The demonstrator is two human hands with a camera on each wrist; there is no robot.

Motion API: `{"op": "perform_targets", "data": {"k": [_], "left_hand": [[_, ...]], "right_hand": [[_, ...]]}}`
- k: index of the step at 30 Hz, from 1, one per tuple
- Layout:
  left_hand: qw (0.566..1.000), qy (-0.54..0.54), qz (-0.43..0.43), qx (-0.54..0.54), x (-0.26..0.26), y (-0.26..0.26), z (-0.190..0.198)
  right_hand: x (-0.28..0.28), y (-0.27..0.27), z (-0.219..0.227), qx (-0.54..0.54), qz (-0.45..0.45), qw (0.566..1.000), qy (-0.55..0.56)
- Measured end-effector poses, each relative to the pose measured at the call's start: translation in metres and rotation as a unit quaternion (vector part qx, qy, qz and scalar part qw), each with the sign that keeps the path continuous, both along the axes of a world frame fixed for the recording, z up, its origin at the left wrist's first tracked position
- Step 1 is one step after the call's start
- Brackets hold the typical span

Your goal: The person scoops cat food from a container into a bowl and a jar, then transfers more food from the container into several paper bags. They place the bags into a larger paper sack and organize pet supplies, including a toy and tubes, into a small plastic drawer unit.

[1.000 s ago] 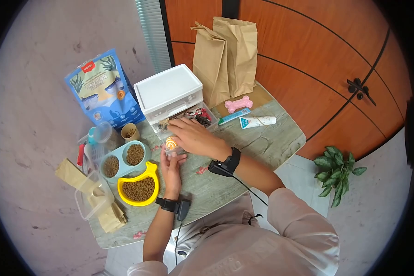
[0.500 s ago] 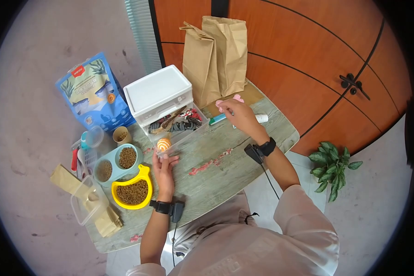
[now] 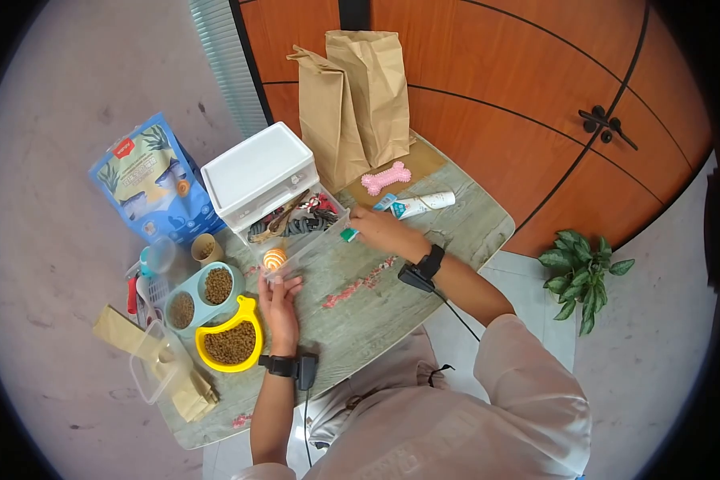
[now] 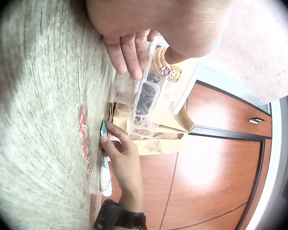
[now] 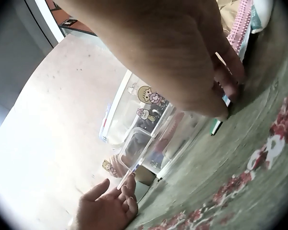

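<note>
My right hand (image 3: 388, 234) pinches a slim blue-and-green packet (image 3: 349, 234) low over the table, just right of the pulled-out clear drawer (image 3: 306, 250). The packet's green end sticks out past the fingertips in the left wrist view. My left hand (image 3: 280, 316) has its fingers loosely extended, fingertips touching the drawer's front. Inside the drawer, an orange-and-white swirled ball (image 3: 274, 258) lies near the front, with grey rope toys (image 3: 300, 226) behind it. A white tube (image 3: 428, 205) and a pink bone-shaped toy (image 3: 386, 178) lie beyond my right hand.
The white drawer unit (image 3: 258, 168) stands at the back, beside two brown paper bags (image 3: 368, 104). On the left are a blue food bag (image 3: 156, 184), a light-blue double bowl (image 3: 198, 298), a yellow kibble bowl (image 3: 230, 342) and a clear container (image 3: 156, 364).
My right hand left the drawer, reached right to the packet beside the tube, and now brings it back left toward the drawer. My left hand stays at the drawer front.
</note>
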State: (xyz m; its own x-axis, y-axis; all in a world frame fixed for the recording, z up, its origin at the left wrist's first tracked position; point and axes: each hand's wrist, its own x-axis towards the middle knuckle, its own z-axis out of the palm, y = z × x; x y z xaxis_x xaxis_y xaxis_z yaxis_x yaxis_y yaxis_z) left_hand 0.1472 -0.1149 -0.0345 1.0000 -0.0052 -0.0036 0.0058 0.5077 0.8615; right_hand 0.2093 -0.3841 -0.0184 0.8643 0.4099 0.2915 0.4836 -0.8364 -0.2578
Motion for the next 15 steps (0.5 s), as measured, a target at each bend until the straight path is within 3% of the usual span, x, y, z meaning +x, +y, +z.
{"op": "perform_targets", "data": {"k": [2, 8, 10, 15], "left_hand": [[1.0, -0.001, 0.0, 0.0, 0.0, 0.0, 0.0], [1.0, -0.004, 0.006, 0.009, 0.001, 0.001, -0.003], [1.0, -0.005, 0.004, 0.0, 0.0, 0.002, -0.003], [1.0, -0.005, 0.008, 0.001, 0.001, 0.0, -0.002]], "right_hand": [[-0.004, 0.001, 0.003, 0.007, 0.022, 1.0, 0.006], [-0.02, -0.01, 0.02, 0.125, -0.024, 0.992, -0.013], [-0.014, -0.033, 0.024, 0.103, -0.137, 0.984, -0.047], [-0.021, -0.066, 0.028, 0.061, -0.222, 0.967, -0.114]]}}
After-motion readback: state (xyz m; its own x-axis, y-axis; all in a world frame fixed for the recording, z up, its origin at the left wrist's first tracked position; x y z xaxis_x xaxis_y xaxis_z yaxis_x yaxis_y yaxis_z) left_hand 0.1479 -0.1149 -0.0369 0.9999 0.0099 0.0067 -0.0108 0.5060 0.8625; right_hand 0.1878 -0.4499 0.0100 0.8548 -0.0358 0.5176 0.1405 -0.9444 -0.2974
